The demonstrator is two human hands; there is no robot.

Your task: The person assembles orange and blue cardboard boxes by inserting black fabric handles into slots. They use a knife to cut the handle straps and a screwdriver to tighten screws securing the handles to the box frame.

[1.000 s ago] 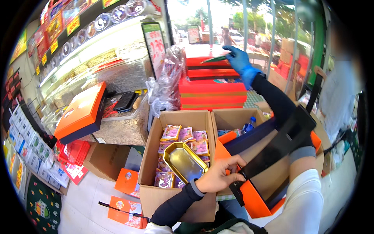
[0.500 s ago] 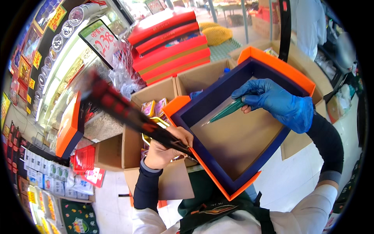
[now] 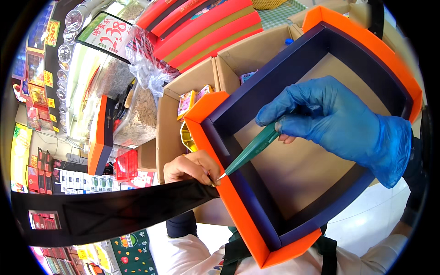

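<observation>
Raised closer since the earlier frame, the orange and navy box (image 3: 238, 201) fills the view; left hand (image 3: 190, 167) fingers pinch its rim and a black strap (image 3: 110, 211), gloved right hand (image 3: 339, 123) fingers clamp a green pen (image 3: 252, 149) inside. Cardboard cartons (image 3: 167, 133) and stacked red boxes (image 3: 206, 27) lie behind.

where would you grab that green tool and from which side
Grip the green tool on its thick upper end, coming from the right above the box, as the gloved right hand does. It tapers to a thin tip by the left hand.
</observation>
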